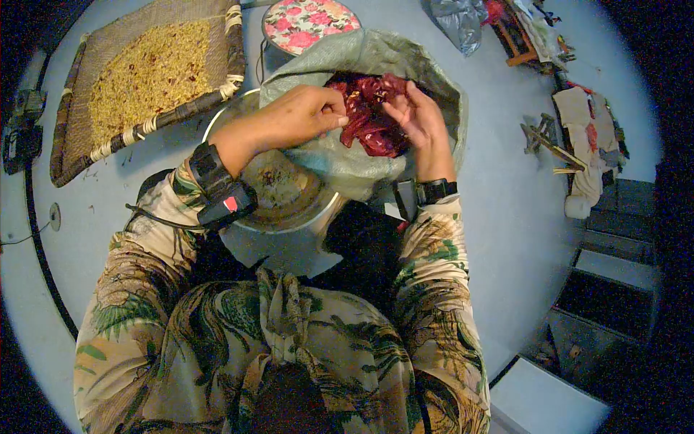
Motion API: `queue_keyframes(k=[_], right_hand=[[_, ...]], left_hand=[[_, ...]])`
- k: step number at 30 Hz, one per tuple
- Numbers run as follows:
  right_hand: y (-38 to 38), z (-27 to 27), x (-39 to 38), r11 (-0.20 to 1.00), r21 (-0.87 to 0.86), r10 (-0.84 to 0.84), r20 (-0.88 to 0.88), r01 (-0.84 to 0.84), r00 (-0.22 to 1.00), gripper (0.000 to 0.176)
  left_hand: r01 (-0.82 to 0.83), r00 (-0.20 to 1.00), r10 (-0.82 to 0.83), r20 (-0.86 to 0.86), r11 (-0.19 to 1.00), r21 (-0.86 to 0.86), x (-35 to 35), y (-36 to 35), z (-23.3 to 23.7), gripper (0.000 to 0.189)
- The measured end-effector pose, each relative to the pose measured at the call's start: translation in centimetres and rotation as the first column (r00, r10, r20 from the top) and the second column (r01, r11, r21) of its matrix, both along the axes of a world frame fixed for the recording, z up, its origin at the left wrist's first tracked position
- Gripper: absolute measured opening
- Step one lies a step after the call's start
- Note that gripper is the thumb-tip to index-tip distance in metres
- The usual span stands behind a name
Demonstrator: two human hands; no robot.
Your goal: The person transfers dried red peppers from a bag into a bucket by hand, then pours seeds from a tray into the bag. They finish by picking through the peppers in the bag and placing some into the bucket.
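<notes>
A pale green woven sack lies open in front of me, its rim folded back. In its mouth is a crumpled, shiny dark red mass that looks like a thin plastic bag, with small yellowish bits on it. My left hand is closed, fingertips pinching the left edge of this red material. On the other side, my right hand has its fingers apart, half bent against the mass. Under the sack and my left forearm is a wide round metal basin with brownish residue inside.
A framed woven tray at upper left holds many yellow kernels. A floral round stool top stands beyond the sack. A grey plastic bag and a small wooden stand are to the right, near cloths.
</notes>
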State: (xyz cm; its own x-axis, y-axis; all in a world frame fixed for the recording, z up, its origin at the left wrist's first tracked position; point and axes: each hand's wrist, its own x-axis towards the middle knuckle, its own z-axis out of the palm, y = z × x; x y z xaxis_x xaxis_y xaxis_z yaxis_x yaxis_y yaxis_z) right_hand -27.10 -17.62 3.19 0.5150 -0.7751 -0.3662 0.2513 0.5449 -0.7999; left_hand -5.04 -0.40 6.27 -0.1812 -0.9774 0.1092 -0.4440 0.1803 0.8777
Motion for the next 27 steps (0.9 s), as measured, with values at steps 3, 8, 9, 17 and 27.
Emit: queue_keyframes(k=[3, 8, 9, 17, 27], right_hand=[[0.1, 0.9, -1.3, 0.973, -0.225, -0.089, -0.149, 0.054, 0.985, 0.029], [-2.3, -1.8, -4.9, 0.873, -0.398, -0.05, -0.649, -0.282, 0.759, 0.037], [-2.2, -1.9, -5.1, 0.803, -0.403, 0.004, -0.732, -0.438, 0.681, 0.037], [2.6, 0.3, -1.9, 0.47, -0.269, -0.114, -0.963, -0.84, 0.244, 0.083], [-0.2, -4.9, -1.2, 0.483, -0.361, -0.201, -0.933, -0.798, 0.3, 0.057]], left_hand=[[-0.021, 1.0, 0.021, 0.006, 1.0, -0.002, 0.0, 0.0, -0.1, 0.024], [0.089, 0.982, -0.098, 0.159, 0.994, 0.063, 0.4, 0.6, 0.4, 0.03], [0.131, 0.976, -0.138, 0.17, 0.99, 0.055, 0.4, 0.6, 0.4, 0.029], [0.278, 0.929, -0.256, 0.268, 0.959, -0.046, -0.1, 1.2, 0.0, 0.029], [0.247, 0.914, -0.25, 0.319, 0.968, 0.049, -0.1, 1.3, 0.9, 0.027]])
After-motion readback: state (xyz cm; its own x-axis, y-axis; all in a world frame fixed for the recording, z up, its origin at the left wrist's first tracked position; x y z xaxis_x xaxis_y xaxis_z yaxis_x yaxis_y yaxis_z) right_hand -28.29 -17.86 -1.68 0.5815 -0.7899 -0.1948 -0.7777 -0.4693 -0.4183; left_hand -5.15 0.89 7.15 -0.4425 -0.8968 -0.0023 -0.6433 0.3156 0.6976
